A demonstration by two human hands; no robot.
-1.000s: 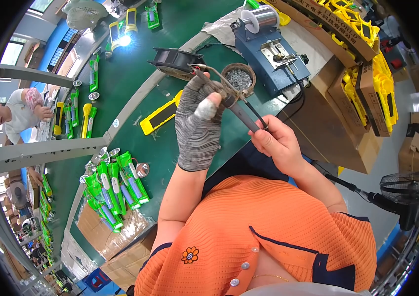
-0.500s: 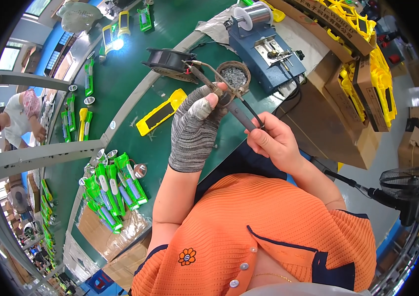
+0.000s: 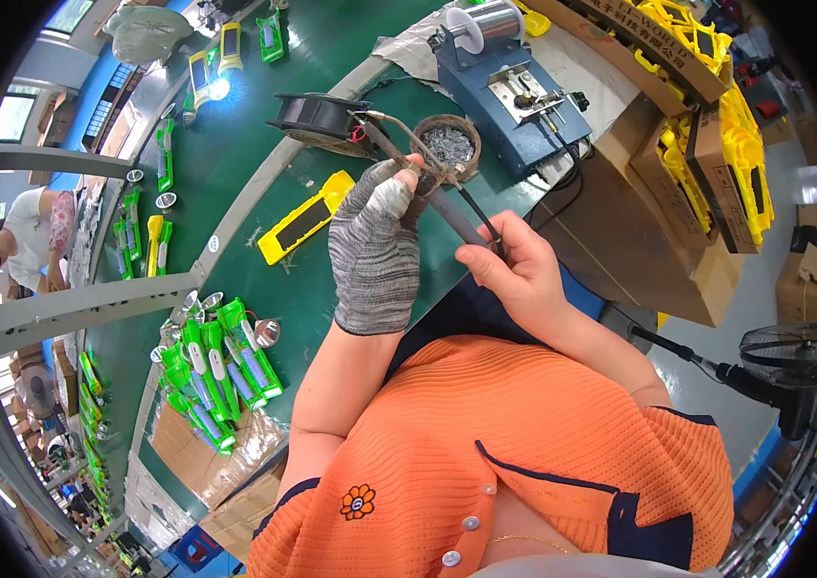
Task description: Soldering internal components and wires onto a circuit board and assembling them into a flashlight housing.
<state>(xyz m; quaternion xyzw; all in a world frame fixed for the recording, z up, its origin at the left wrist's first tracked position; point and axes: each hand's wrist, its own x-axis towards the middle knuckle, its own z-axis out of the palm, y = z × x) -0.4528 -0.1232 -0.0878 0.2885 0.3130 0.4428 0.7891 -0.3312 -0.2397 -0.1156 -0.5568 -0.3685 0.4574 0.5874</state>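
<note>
A person in an orange knitted top sits at a green desk (image 3: 235,173), seen from above. The left hand (image 3: 375,252), in a grey fingerless knitted glove, is raised over the desk edge with its grip closed on the upper part of a long dark-handled soldering iron (image 3: 427,188). The right hand (image 3: 514,275), bare, has its grip closed around the lower end of the same handle, where a black cord leaves it. The iron runs diagonally between the two grips, its thin metal tip pointing up and away from the left hand, reaching close to a small round tin of grey metal scraps (image 3: 447,144).

All else is placed from that tin. Just to its left lies a round black fan housing with red and black wires (image 3: 317,116). Just to its right stands a blue box-shaped soldering station (image 3: 509,87) with a spool of silver wire (image 3: 485,19) at its far end. Down and left of the tin, a flat yellow plastic casing with a dark panel (image 3: 302,217) lies on the desk. Further down and left sits a cluster of green and white plastic torches (image 3: 216,371). Well to the right, brown cardboard boxes hold yellow plastic parts (image 3: 716,144). Far to the left, another person (image 3: 18,241) bends over a bench.
</note>
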